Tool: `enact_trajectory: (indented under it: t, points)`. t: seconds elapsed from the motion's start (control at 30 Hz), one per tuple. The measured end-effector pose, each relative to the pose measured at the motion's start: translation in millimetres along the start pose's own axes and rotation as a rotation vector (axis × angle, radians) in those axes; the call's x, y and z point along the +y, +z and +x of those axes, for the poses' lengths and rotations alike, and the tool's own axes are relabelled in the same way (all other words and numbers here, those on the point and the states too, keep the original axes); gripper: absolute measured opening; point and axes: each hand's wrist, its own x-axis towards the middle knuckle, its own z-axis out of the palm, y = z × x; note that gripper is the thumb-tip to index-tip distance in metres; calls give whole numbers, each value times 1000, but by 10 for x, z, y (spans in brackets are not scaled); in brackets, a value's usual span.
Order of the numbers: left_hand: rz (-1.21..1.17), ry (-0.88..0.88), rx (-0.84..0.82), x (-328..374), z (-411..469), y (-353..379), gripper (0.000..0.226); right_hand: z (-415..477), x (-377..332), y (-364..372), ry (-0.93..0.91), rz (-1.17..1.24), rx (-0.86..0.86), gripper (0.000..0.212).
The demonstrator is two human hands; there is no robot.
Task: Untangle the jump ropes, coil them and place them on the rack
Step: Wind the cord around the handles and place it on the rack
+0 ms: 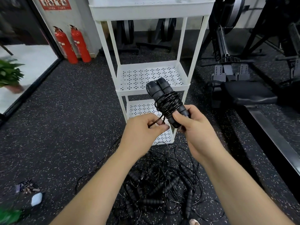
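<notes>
Head view looks down on one rope held up in front of the rack (133, 91). The right hand (196, 129) is curled round the lower ends of the two handles (159, 89), which lie side by side. The cord (169, 103) is wound in many turns round their middle. The left hand (142, 129) pinches the loose tail of the cord between thumb and fingers, just beside the handles.

The bundle looks light. The handles seem stiff, with a soft padded grip, so they are the sure place to hold. The cord is thin, glossy and springy, so it is likely to slip loose and unwind unless the tail is tucked under a turn. Holding across both handles and the wraps at once should keep the coil together on its way to a shelf.

The pile (162, 184) of other ropes lies tangled on the floor (65, 127) below the arms, near the foot of the rack. Its thin loops will probably snag one another, so drawing each rope out by a handle looks best.
</notes>
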Motion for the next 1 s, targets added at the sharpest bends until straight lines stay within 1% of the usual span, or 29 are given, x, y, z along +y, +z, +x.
enact_trajectory:
  t: [0.07, 0.13, 0.23, 0.3, 0.43, 0.47, 0.53, 0.63, 0.77, 0.8, 0.83, 0.9, 1.0]
  points:
    - [29, -2, 9, 13, -9, 22, 20, -10, 8, 33, -37, -18, 36, 9]
    - [57, -4, 12, 28, -11, 5, 21, -6, 21, 41, -79, -98, 80, 15]
    - [-4, -26, 6, 46, -28, -53, 24, 30, 26, 7, -119, -219, 141, 18]
    - [-132, -49, 21, 54, -47, -94, 22, 50, 30, -9, -103, -238, 157, 21]
    - [-510, -59, 69, 50, -67, -136, 11, 53, 45, 4, -77, -267, 146, 23]
    - [-571, -48, 70, 62, -75, -150, 8, 48, 40, 17, -73, -275, 150, 26]
    - [-619, -14, 75, 105, -96, -180, 7, 32, 37, 50, -64, -291, 155, 30]
    - [-551, 44, 56, 168, -128, -205, 18, -14, 52, 114, -28, -321, 161, 35]
    - [-343, 75, 6, 182, -146, -174, 32, -84, 56, 206, -38, -401, 172, 40]
    - [-255, 108, 8, 167, -141, -171, 34, -96, 60, 224, -32, -373, 156, 41]
    - [-151, 149, 13, 149, -138, -172, 38, -106, 71, 235, -17, -296, 129, 41]
    - [12, 216, 7, 132, -137, -192, 50, -122, 79, 240, 45, -87, 58, 38]
    - [112, 241, -43, 127, -144, -244, 65, -141, -14, 195, 119, 93, -54, 38]
